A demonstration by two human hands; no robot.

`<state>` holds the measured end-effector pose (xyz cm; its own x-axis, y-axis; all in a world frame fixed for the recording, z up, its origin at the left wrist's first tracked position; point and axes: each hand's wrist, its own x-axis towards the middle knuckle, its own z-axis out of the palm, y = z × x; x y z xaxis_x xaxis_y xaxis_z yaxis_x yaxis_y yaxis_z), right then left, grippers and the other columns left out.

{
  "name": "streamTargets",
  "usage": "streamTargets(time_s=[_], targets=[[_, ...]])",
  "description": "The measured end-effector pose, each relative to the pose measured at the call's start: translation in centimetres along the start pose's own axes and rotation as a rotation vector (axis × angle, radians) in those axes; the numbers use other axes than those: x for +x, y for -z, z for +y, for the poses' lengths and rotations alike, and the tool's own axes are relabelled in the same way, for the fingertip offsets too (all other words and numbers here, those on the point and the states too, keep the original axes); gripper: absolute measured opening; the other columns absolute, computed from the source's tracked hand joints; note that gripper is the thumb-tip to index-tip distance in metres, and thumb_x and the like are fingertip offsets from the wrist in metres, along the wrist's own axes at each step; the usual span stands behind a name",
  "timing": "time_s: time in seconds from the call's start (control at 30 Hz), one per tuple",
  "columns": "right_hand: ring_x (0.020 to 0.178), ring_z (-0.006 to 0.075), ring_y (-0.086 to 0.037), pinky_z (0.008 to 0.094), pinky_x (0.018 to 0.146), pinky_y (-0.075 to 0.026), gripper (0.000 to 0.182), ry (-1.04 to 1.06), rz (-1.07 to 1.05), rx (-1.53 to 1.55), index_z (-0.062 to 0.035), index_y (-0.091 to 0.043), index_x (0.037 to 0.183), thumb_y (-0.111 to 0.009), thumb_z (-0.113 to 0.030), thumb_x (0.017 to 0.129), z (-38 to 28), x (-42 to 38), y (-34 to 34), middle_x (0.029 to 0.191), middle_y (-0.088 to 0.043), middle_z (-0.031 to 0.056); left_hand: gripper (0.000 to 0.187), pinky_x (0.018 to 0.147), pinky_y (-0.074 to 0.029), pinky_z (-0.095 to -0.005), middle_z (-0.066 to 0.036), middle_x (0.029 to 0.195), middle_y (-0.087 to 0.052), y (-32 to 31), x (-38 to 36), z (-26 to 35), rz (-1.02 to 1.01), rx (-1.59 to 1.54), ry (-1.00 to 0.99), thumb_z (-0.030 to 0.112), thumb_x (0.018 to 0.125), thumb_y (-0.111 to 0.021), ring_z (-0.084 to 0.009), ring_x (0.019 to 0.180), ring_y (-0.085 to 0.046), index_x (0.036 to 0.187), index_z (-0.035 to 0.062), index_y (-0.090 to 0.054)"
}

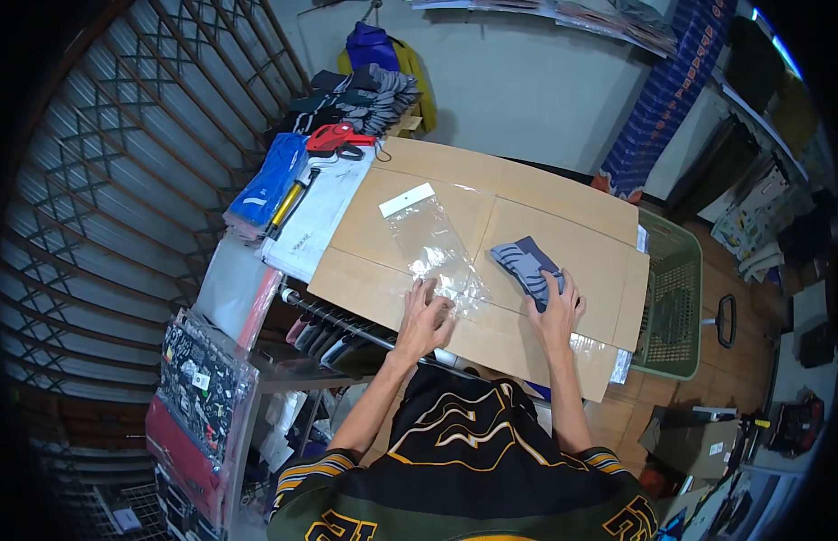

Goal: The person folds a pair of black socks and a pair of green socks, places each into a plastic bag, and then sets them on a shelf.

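Note:
A clear plastic bag (430, 236) with a white header strip lies flat on the cardboard-covered table. At its near end is my left hand (424, 317), fingers bent and closed on the bag's edge. To the right, my right hand (556, 308) grips a folded pair of socks (524, 265), grey with dark stripes and a plain dark-grey part. The socks rest on the cardboard (545, 225), apart from the bag. My right fingers cover their near right end.
At the table's far left are a red price-label gun (340, 140), a yellow-and-black tool (290, 204), blue packages (267, 187) and a pile of socks (374, 97). A green basket (672, 298) stands beyond the right edge. Packaged goods (202, 388) hang at the lower left.

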<state>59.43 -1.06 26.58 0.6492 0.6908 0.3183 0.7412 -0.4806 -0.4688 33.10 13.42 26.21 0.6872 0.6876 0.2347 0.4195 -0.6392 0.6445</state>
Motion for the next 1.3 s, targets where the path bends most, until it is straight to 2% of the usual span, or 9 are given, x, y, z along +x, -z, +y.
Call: streamTargets(time_s=[0.23, 0.33, 0.47, 0.53, 0.67, 0.83, 0.97, 1.1, 1.3], targets=[[0.147, 0.0453, -0.043, 0.0640, 0.121, -0.029, 0.085, 0.048, -0.009, 0.089, -0.0187, -0.062, 0.148, -0.096, -0.034, 0.071, -0.9, 1.7, 1.5, 0.162, -0.044, 0.0256, 0.052, 0.120, -0.021, -0.0802, -0.019, 0.162, -0.049, 0.6, 2.9, -1.6, 0.006, 0.005, -0.019, 0.036, 0.086, -0.084, -0.0502, 0.158, -0.031, 0.128, 0.0096, -0.068], [0.147, 0.0458, -0.043, 0.0621, 0.121, -0.032, 0.092, 0.064, -0.084, 0.093, -0.0225, -0.060, 0.153, -0.097, -0.034, 0.070, -1.3, 2.7, 1.1, 0.163, -0.043, 0.0266, 0.056, 0.120, -0.019, -0.0817, -0.019, 0.163, -0.049, 1.1, 3.2, -2.3, -0.111, 0.065, 0.036, 0.038, 0.087, -0.083, -0.0506, 0.157, -0.032, 0.133, 0.0111, -0.068], [0.140, 0.0433, -0.051, 0.0604, 0.116, -0.040, 0.093, 0.010, -0.248, -0.019, -0.0247, -0.059, 0.155, -0.096, -0.032, 0.070, -1.9, 4.0, 0.6, 0.153, -0.053, 0.0248, 0.058, 0.124, -0.021, -0.0745, -0.017, 0.160, -0.053, 0.6, 3.2, -3.4, -0.063, 0.091, -0.032, 0.044, 0.089, -0.082, -0.0471, 0.156, -0.036, 0.137, 0.0133, -0.069], [0.134, 0.0417, -0.055, 0.0591, 0.113, -0.044, 0.091, -0.013, -0.288, 0.039, -0.0254, -0.061, 0.154, -0.094, -0.030, 0.070, -1.2, 4.7, -0.3, 0.147, -0.059, 0.0226, 0.055, 0.125, -0.023, -0.0717, -0.015, 0.158, -0.056, 0.6, 3.4, -3.4, -0.041, 0.106, -0.037, 0.044, 0.090, -0.083, -0.0454, 0.155, -0.037, 0.135, 0.0141, -0.071], [0.125, 0.0394, -0.060, 0.0538, 0.109, -0.048, 0.086, 0.064, -0.126, 0.091, -0.0211, -0.065, 0.149, -0.090, -0.022, 0.066, -1.3, 3.8, -2.1, 0.136, -0.065, 0.0191, 0.047, 0.125, -0.025, -0.0706, -0.014, 0.154, -0.061, 0.5, 3.4, -3.2, 0.000, 0.091, -0.045, 0.041, 0.091, -0.084, -0.0455, 0.154, -0.041, 0.128, 0.0144, -0.077], [0.117, 0.0393, -0.063, 0.0484, 0.106, -0.051, 0.077, 0.151, -0.048, 0.379, -0.0126, -0.071, 0.138, -0.085, -0.016, 0.063, -1.8, 1.3, -2.0, 0.125, -0.068, 0.0193, 0.026, 0.124, -0.027, -0.0700, -0.011, 0.143, -0.070, 0.3, 3.2, -3.3, 0.057, 0.037, -0.039, 0.032, 0.091, -0.085, -0.0444, 0.150, -0.047, 0.109, 0.0132, -0.083], [0.117, 0.0390, -0.065, 0.0466, 0.107, -0.053, 0.071, 0.292, -0.222, 0.538, -0.0088, -0.073, 0.135, -0.081, -0.014, 0.065, -2.6, -0.7, 0.1, 0.127, -0.069, 0.0199, 0.018, 0.124, -0.029, -0.0689, -0.009, 0.134, -0.074, -0.2, 2.9, -3.8, 0.078, 0.046, -0.059, 0.028, 0.091, -0.085, -0.0440, 0.148, -0.050, 0.099, 0.0116, -0.084], [0.122, 0.0367, -0.063, 0.0469, 0.110, -0.050, 0.072, 0.403, -0.416, 0.497, -0.0144, -0.075, 0.134, -0.086, -0.020, 0.064, -3.1, -1.7, 0.8, 0.129, -0.069, 0.0155, 0.016, 0.123, -0.030, -0.0678, -0.008, 0.131, -0.075, 0.0, 2.9, -3.7, 0.086, 0.023, -0.080, 0.028, 0.095, -0.080, -0.0435, 0.147, -0.051, 0.099, 0.0132, -0.085], [0.126, 0.0352, -0.061, 0.0491, 0.114, -0.045, 0.071, 0.401, -0.490, 0.375, -0.0193, -0.074, 0.137, -0.086, -0.022, 0.066, -3.9, -1.3, 1.1, 0.133, -0.068, 0.0139, 0.016, 0.122, -0.033, -0.0650, -0.008, 0.125, -0.077, 0.2, 2.7, -3.4, 0.116, -0.024, -0.075, 0.026, 0.095, -0.080, -0.0413, 0.142, -0.056, 0.100, 0.0119, -0.084]])
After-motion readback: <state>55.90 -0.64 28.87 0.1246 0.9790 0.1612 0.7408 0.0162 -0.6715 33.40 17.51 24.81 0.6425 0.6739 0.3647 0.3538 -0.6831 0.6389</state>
